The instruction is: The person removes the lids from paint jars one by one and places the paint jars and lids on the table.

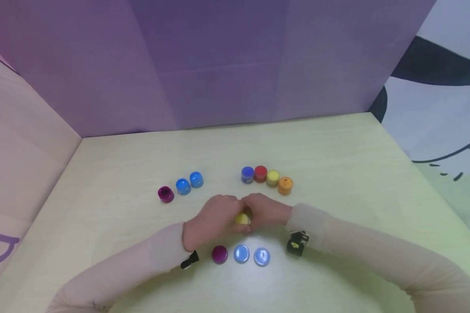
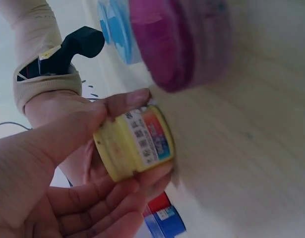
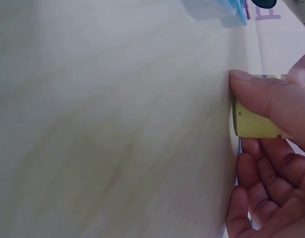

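A small yellow paint pot [image 2: 135, 144] with a printed label is held between both hands, close over the pale table. My left hand [image 1: 215, 213] grips one end, thumb above and fingers curled beneath in the left wrist view. From the other side my right hand [image 1: 264, 211] pinches the labelled end; its thumb [image 3: 261, 91] lies along the pot in the right wrist view. Nearer the body stand a magenta pot [image 1: 219, 254] and two pale blue pots, one [image 1: 241, 253] in the middle and another [image 1: 262, 257] at right.
Back left sit hollow cups: a magenta one [image 1: 166, 194] and two blue ones [image 1: 183, 186]. Behind the right hand, blue [image 1: 247, 174], red [image 1: 260, 174], yellow [image 1: 273, 178] and orange [image 1: 285, 185] pots stand in a row. A purple panel [image 1: 227, 65] borders the table's back.
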A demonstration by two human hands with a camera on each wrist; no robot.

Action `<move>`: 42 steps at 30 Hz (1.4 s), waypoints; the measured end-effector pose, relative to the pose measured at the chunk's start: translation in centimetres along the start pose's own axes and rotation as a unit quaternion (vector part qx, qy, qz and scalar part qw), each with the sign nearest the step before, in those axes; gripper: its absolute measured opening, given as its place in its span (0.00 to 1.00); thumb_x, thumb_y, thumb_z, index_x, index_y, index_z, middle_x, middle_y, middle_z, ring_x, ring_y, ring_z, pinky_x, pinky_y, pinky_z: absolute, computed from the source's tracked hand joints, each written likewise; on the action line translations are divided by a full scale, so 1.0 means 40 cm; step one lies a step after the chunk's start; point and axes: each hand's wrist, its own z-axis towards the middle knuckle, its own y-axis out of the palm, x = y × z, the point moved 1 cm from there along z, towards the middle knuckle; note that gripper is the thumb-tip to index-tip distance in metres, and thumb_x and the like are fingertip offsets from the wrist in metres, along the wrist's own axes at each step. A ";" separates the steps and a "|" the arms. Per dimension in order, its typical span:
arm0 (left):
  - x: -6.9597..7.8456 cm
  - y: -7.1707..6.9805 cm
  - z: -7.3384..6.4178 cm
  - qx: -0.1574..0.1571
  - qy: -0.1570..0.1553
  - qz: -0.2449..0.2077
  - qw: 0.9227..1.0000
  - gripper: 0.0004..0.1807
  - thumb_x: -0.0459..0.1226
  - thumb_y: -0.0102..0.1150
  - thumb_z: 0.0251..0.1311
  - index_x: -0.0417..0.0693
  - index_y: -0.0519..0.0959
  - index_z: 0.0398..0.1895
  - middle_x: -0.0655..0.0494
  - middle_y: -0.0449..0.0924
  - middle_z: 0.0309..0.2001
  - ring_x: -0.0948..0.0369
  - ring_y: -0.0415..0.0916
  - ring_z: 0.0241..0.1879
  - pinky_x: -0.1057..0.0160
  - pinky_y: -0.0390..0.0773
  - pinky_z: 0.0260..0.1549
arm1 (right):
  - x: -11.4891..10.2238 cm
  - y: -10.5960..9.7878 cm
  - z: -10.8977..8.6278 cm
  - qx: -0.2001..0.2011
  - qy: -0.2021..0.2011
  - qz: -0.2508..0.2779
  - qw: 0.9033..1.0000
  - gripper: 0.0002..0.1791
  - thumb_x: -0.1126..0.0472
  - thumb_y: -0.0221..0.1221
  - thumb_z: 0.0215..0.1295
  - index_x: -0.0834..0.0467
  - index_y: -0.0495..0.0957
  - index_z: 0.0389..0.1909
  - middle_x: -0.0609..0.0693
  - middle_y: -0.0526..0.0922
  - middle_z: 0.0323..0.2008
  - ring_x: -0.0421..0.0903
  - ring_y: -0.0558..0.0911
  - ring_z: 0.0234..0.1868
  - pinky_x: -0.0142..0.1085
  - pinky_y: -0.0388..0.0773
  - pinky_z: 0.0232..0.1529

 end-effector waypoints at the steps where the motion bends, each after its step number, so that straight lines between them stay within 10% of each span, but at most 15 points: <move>1: -0.001 -0.001 -0.002 0.000 0.002 0.002 1.000 0.18 0.53 0.68 0.49 0.50 0.80 0.34 0.65 0.69 0.18 0.66 0.67 0.21 0.71 0.68 0.25 | 0.000 0.000 0.000 -0.001 0.001 0.002 1.000 0.22 0.62 0.71 0.46 0.52 0.79 0.46 0.39 0.80 0.36 0.38 0.76 0.39 0.36 0.72 0.51; 9: -0.020 -0.021 -0.003 -0.059 0.108 0.023 0.992 0.22 0.42 0.67 0.54 0.53 0.77 0.54 0.61 0.80 0.42 0.65 0.74 0.41 0.69 0.75 0.45 | 0.006 -0.001 -0.003 -0.010 0.007 0.043 0.999 0.28 0.66 0.71 0.43 0.54 0.77 0.50 0.43 0.81 0.40 0.40 0.78 0.42 0.37 0.73 0.52; 18: -0.029 -0.039 0.017 -0.071 0.217 0.027 0.973 0.12 0.30 0.62 0.57 0.50 0.83 0.44 0.57 0.83 0.43 0.62 0.79 0.44 0.72 0.73 0.49 | 0.004 -0.004 -0.004 -0.016 -0.008 0.057 0.998 0.21 0.65 0.71 0.45 0.52 0.79 0.43 0.42 0.81 0.36 0.39 0.78 0.39 0.35 0.74 0.50; 42: -0.004 -0.001 -0.012 -0.003 -0.009 -0.018 1.000 0.19 0.52 0.65 0.53 0.49 0.80 0.40 0.64 0.69 0.21 0.65 0.68 0.25 0.71 0.69 0.27 | -0.002 0.003 0.003 -0.002 0.027 -0.010 1.000 0.24 0.61 0.71 0.47 0.51 0.79 0.49 0.40 0.81 0.41 0.39 0.77 0.45 0.38 0.71 0.56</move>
